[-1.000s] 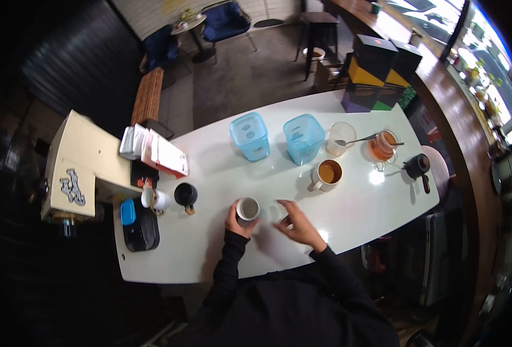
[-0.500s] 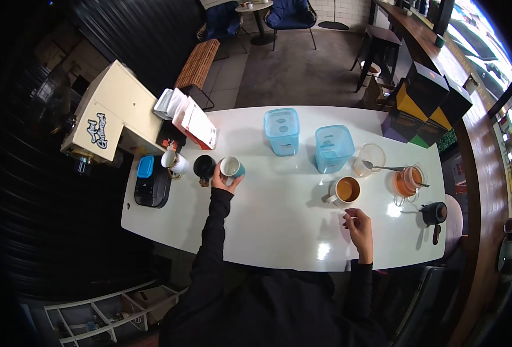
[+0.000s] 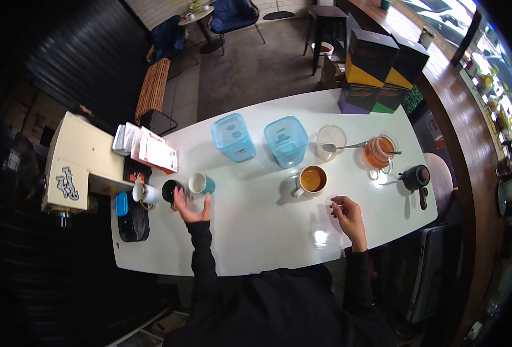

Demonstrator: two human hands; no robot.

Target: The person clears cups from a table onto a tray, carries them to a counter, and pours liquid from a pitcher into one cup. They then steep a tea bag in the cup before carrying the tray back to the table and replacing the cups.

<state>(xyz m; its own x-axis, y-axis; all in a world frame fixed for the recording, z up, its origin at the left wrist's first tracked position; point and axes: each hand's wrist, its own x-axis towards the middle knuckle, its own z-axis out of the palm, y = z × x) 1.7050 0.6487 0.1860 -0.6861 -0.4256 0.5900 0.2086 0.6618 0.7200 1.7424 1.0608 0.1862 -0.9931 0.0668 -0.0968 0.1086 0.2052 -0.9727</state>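
My left hand [image 3: 192,211] is open, its fingers spread just below a teal cup with a white inside [image 3: 208,185]. A black cup [image 3: 171,189] stands close by its fingertips, partly covered by them. My right hand [image 3: 350,220] is closed in a pinch above the table; whatever its fingertips hold, if anything, is too small to make out. Just beyond that hand is a white mug of brown drink [image 3: 313,180], its handle toward the lower left.
Two blue plastic containers [image 3: 286,144] stand mid-table. Right of them are a clear cup [image 3: 331,139] with a spoon, a glass server of amber liquid [image 3: 380,151] and a black handled pot [image 3: 415,177]. Stacked boxes [image 3: 371,58] and a cream machine [image 3: 88,162] flank the white table [image 3: 256,231].
My left hand has let go of the teal cup and spread its fingers, drawing back slightly. My right hand stays pinched near the mug. The whole view has turned and shifted.
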